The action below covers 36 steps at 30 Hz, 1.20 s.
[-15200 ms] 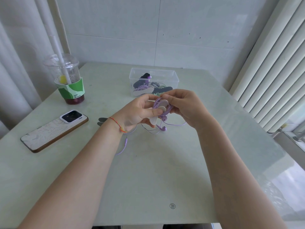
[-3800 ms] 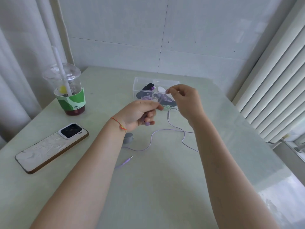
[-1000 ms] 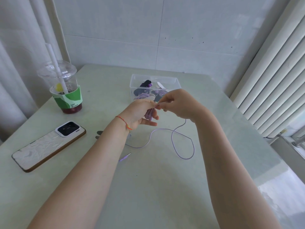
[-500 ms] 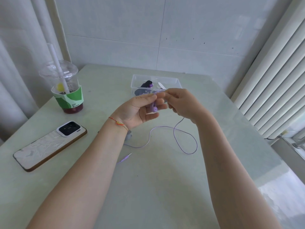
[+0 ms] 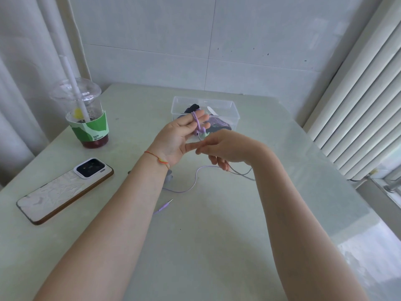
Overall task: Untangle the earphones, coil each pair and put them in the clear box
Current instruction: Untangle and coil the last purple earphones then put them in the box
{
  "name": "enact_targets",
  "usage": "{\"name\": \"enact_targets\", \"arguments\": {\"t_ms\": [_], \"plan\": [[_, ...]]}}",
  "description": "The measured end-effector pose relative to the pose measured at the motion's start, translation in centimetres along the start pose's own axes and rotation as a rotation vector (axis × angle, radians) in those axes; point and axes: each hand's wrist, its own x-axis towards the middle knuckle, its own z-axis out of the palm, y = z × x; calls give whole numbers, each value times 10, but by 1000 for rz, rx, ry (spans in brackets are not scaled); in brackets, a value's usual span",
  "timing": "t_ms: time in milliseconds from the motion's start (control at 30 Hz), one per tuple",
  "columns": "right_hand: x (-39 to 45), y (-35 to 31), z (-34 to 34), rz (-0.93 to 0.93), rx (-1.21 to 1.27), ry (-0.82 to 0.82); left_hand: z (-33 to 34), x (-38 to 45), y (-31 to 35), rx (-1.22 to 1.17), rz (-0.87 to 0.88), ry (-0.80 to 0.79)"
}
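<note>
Here the left hand [image 5: 178, 135] spreads, purple earphones [image 5: 198, 127] looped on; right hand [image 5: 227, 148] grip unclear.

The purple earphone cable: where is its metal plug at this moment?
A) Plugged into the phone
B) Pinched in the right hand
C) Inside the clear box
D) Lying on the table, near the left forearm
D: the plug lies free on the table beside the left forearm, while the purple earphone cable runs up to the left hand, wound over its fingers, and the right hand holds a farther stretch of cable.
</note>
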Motion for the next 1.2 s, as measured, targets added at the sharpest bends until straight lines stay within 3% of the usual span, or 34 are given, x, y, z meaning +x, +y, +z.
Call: {"name": "enact_targets", "arguments": {"t_ms": [100, 267, 400, 567, 667, 767, 833, 967, 1133, 1200], "plan": [[-4, -3, -5, -7, -75, 45, -2, 0, -4, 182, -28, 59], [-4, 0, -14, -28, 4, 238, 0, 2, -9, 380, -115, 57], [0, 10, -20, -44, 57, 423, 9, -2, -5, 303, -286, 43], [14, 23, -17, -54, 136, 604, 11, -6, 2, 4, -315, -97], [18, 26, -8, -13, 128, 487, 8, -4, 5, -394, -292, -53], [15, 21, -1, 20, -10, 230, 2, -1, 3, -489, -204, 19], [12, 16, 0, 17, -62, 155, 0, 1, 0, -386, -174, 67], [2, 9, -6, -9, -96, 133, -2, 3, -8, 49, -125, 107], [-2, 4, -12, -28, -4, 267, 1, 0, -11, 332, -179, 43], [-1, 6, -15, -32, 41, 351, 5, -3, -8, 338, -264, -1]]}}
